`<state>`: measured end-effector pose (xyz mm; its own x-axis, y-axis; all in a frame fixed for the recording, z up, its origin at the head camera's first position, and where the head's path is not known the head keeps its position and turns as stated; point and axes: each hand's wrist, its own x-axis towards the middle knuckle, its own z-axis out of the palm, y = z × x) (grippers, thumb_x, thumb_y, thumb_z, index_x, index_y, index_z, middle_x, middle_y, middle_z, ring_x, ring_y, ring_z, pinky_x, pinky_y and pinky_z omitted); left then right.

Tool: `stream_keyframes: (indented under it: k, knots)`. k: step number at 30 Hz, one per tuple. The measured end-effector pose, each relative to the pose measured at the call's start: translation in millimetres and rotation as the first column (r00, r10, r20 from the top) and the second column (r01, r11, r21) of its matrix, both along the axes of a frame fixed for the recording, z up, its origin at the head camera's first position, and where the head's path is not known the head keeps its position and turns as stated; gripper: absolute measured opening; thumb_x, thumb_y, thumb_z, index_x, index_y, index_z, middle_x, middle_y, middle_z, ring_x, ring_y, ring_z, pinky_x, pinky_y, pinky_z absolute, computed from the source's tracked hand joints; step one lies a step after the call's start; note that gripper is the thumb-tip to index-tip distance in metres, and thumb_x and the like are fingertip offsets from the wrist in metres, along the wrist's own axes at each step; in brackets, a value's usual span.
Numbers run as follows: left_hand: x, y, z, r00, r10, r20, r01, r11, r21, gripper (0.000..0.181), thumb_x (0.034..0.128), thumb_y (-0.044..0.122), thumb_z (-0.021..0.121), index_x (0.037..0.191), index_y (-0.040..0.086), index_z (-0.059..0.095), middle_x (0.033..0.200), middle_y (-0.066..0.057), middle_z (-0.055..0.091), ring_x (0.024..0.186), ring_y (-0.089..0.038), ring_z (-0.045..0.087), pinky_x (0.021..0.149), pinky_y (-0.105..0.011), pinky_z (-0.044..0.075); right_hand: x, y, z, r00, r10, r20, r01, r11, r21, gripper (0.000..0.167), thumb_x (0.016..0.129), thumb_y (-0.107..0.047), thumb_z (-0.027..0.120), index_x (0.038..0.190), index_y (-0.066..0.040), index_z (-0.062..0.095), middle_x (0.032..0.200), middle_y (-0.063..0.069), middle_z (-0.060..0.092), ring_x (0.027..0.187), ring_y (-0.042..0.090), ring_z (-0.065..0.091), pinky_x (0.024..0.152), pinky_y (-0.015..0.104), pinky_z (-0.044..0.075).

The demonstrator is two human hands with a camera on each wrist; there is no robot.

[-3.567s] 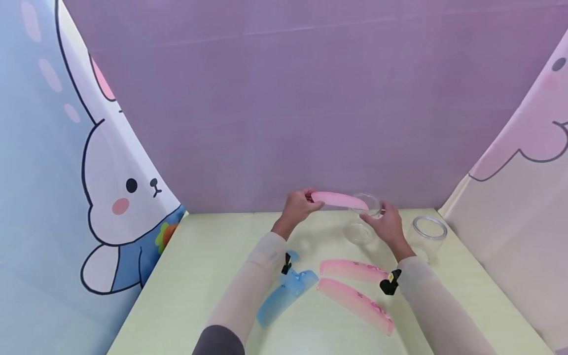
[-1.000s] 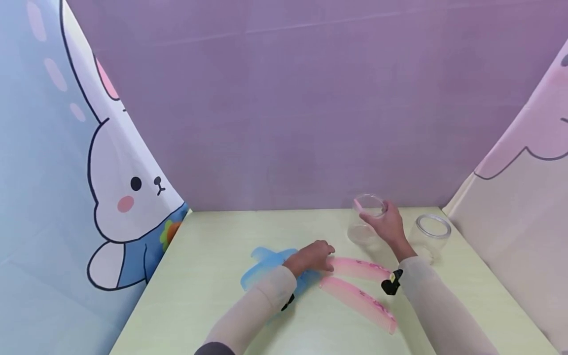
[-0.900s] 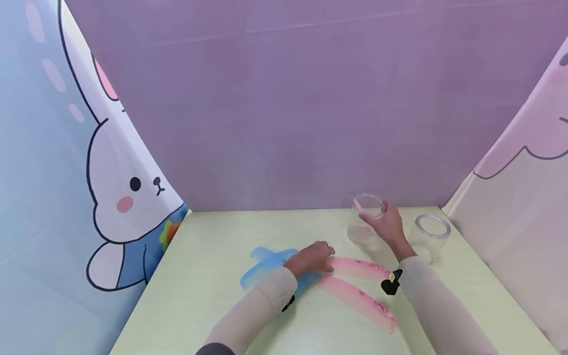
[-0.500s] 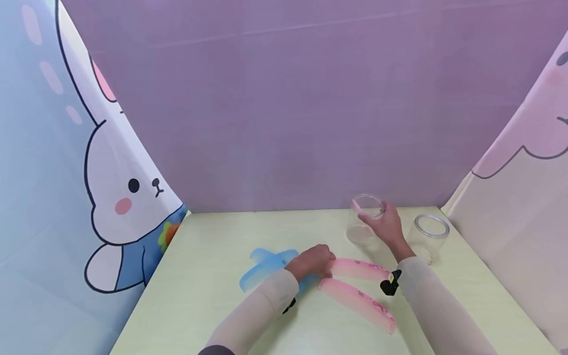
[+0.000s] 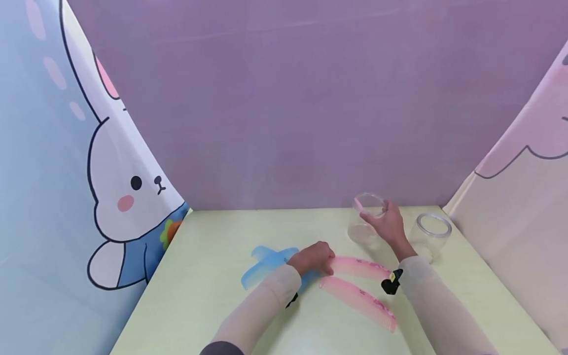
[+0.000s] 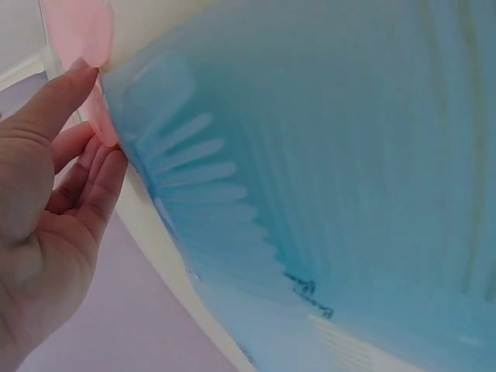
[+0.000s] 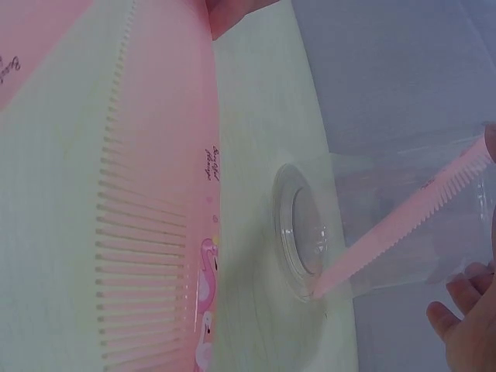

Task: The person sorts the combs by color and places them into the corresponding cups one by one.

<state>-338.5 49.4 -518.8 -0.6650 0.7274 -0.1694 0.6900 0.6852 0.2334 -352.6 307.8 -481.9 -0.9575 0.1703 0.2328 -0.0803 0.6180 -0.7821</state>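
Note:
In the head view my left hand pinches the left end of the farther pink comb, which lies on the table. Seen from the left wrist, thumb and fingertips meet on the pink plastic, beside a large blue comb. My right hand grips a clear jar by its rim, thumb in front. Inside that jar another pink comb leans slantwise, teeth showing in the right wrist view. A nearer pink comb lies flat below the pinched one.
Blue combs lie crossed under and left of my left forearm. A second clear jar with a silvery rim stands to the right. The pale table ends at a purple backdrop, with printed cloths at both sides.
The pink comb my left hand held at the jar's mouth is now inside the jar. That hand came down to the table and its fingers closed on another pink comb. My right hand stayed put.

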Motion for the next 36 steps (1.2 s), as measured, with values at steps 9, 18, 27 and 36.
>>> stream_keyframes:
  k: [9,18,27,36]
  knots:
    - [6.3,0.3,-0.3,0.998,0.034,-0.05,-0.035,0.999,-0.015,0.025,0.0863,0.033,0.08,0.103,0.016,0.073,0.09,0.005,0.057,0.084,-0.009,0.047,0.077,-0.019,0.042,1.2,0,-0.9,1.0,-0.012,-0.017,0.012,1.0,0.002,0.094,0.087,-0.05,0.076,0.147,0.009,0.036,0.141,0.032,0.048,0.126,0.047,0.05,0.103,0.064,0.043]
    - [7.1,-5.4,-1.0,0.993,0.109,0.034,-0.111,0.992,0.066,0.046,0.0889,0.033,0.079,0.129,0.015,0.068,0.117,0.002,0.066,0.1,-0.011,0.055,0.094,-0.023,0.049,1.6,-2,1.7,1.0,-0.009,-0.01,0.009,1.0,0.003,0.093,0.087,-0.049,0.077,0.148,0.009,0.036,0.143,0.033,0.046,0.13,0.049,0.048,0.105,0.065,0.042]
    - [3.2,-14.4,-3.5,0.997,0.08,0.014,-0.081,0.984,0.156,0.041,0.0906,0.036,0.077,0.125,0.016,0.07,0.113,0.003,0.068,0.094,-0.009,0.055,0.085,-0.022,0.049,2.8,-2,2.6,1.0,0.0,-0.012,0.001,1.0,0.009,0.096,0.088,-0.048,0.077,0.15,0.011,0.033,0.146,0.035,0.043,0.134,0.052,0.045,0.107,0.066,0.04]
    - [1.0,-24.5,0.8,0.987,0.107,0.118,-0.139,0.941,0.309,0.025,0.0894,0.032,0.079,0.11,0.02,0.072,0.091,0.007,0.062,0.08,-0.009,0.051,0.07,-0.02,0.045,2.5,-2,1.9,1.0,-0.002,-0.019,0.002,1.0,0.021,0.095,0.088,-0.047,0.077,0.15,0.01,0.033,0.146,0.035,0.044,0.133,0.051,0.046,0.107,0.066,0.041]
